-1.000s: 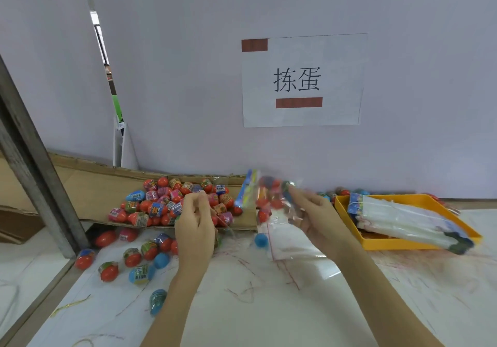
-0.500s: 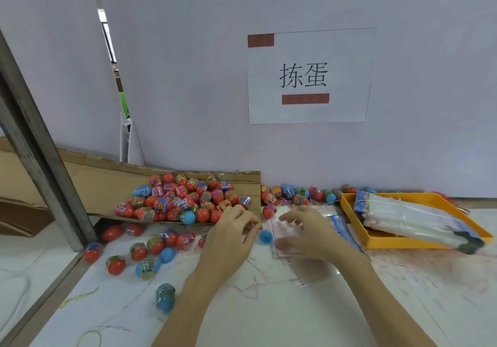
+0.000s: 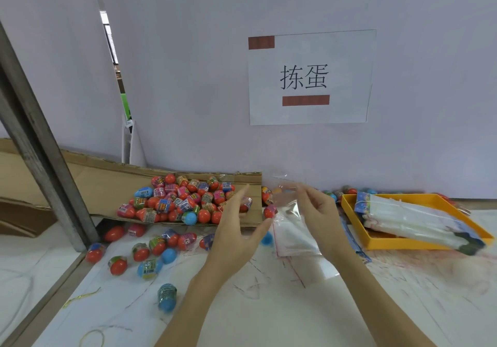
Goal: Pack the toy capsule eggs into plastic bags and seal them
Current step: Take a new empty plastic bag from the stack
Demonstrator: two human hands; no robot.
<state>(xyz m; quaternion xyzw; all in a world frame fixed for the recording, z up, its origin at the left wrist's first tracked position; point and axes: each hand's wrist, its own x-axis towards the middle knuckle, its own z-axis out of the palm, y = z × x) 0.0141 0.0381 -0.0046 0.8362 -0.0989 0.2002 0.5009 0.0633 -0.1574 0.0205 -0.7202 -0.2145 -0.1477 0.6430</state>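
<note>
The right hand (image 3: 316, 212) pinches a clear, seemingly empty bag (image 3: 289, 220); the left hand (image 3: 236, 228) is spread beside it. Left of it a cardboard tray (image 3: 252, 180) holds eggs (image 3: 183, 201); right, a yellow tray (image 3: 376, 241) holds bundled bags (image 3: 411, 217).

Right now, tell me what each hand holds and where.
Right hand pinches the clear bag near its top edge. Left hand is open, holding nothing.

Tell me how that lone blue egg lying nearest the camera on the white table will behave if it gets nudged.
The blue egg is rounded and lies on its side on the smooth table, so it would probably roll, likely curving rather than straight. Its shiny wrapping may make it slippery to pinch. It looks like light hollow plastic, though that cannot be confirmed.
</note>
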